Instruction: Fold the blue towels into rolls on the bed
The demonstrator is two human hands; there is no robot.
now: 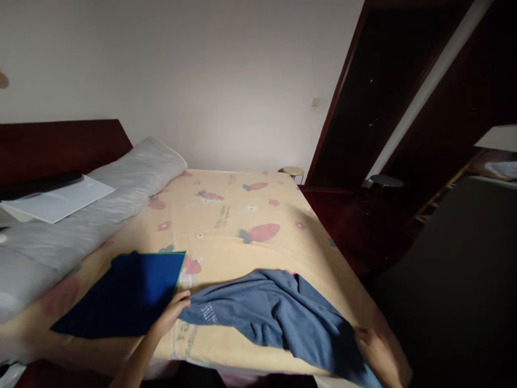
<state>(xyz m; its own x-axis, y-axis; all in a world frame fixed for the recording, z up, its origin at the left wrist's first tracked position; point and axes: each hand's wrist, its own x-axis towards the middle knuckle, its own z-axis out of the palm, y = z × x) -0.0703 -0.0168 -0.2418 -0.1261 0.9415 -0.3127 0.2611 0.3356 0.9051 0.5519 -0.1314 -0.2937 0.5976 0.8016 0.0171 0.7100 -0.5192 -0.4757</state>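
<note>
A grey-blue cloth garment (278,310) with pale lettering near its left end lies rumpled along the front of the bed. My left hand (173,312) pinches its left end beside the lettering. At the garment's right end, my right hand (374,345) has its fingers closed on the fabric, in shadow. A dark blue cloth with a thin green edge (125,296) is spread flat on the bed, just left of my left hand.
The bed has a yellow sheet (226,215) with strawberry prints. Along its left side lie a rolled grey quilt (133,172) and a white board (60,199). Stools (293,171) stand beyond the far edge and at the right, near a dark doorway.
</note>
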